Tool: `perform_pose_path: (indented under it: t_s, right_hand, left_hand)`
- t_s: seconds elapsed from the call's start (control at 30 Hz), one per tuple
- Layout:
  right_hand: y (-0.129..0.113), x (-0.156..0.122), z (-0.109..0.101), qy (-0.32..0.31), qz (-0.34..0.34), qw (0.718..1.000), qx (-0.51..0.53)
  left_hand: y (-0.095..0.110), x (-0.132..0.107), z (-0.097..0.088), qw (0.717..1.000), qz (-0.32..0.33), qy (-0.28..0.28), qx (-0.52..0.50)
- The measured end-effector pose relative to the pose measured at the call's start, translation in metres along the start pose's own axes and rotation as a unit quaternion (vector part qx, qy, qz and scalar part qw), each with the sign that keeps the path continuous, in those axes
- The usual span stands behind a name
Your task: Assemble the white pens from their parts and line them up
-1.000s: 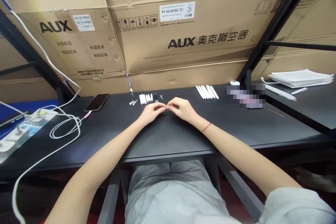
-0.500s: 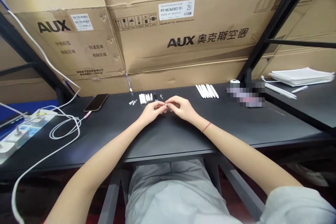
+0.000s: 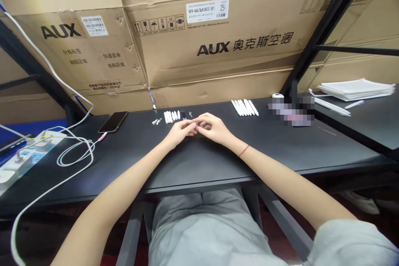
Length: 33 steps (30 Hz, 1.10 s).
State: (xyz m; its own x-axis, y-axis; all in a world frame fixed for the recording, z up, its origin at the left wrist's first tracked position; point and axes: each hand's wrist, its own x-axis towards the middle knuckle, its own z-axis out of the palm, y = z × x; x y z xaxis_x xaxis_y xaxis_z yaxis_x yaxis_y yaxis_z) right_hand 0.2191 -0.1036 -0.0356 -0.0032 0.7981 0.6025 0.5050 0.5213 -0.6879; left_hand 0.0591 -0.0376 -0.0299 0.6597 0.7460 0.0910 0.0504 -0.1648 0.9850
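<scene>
My left hand and my right hand meet fingertip to fingertip at the middle of a black table. Both pinch a tiny pale part that is too small to name. Just beyond my fingers lies a row of small white caps, with two loose white bits to their left and small dark and grey parts to their right. Farther right lies a row of several white pen-like tubes.
A dark phone with a pink plug lies at the left, its white cable coiled toward a power strip. Large cardboard boxes wall the table's back. A stack of white sheets rests on the neighbouring table at the right.
My fingertips have closed in on each other and overlap more. The view has drifted slightly; nothing on the table has moved.
</scene>
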Motion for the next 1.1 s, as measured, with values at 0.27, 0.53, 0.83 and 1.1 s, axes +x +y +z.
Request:
perform_pose_path:
  t_s: [0.27,0.53,0.83,1.1]
  right_hand:
    - [0.0017,-0.0001,0.0026,0.024,-0.001,1.000,0.002]
    - [-0.0064,-0.0006,0.0010,0.026,-0.005,0.999,-0.044]
    - [-0.0006,-0.0023,0.0041,0.034,-0.054,0.993,-0.098]
    - [0.0020,-0.0031,0.0069,0.045,-0.118,0.973,-0.194]
  left_hand:
    - [-0.0034,0.0024,-0.0010,0.998,0.046,0.032,0.020]
    - [-0.0021,0.0017,-0.0003,0.998,0.054,0.021,0.007]
    - [0.0010,-0.0007,0.0013,0.998,0.047,0.034,-0.016]
    - [0.0006,-0.0006,0.0030,0.996,0.017,0.039,-0.081]
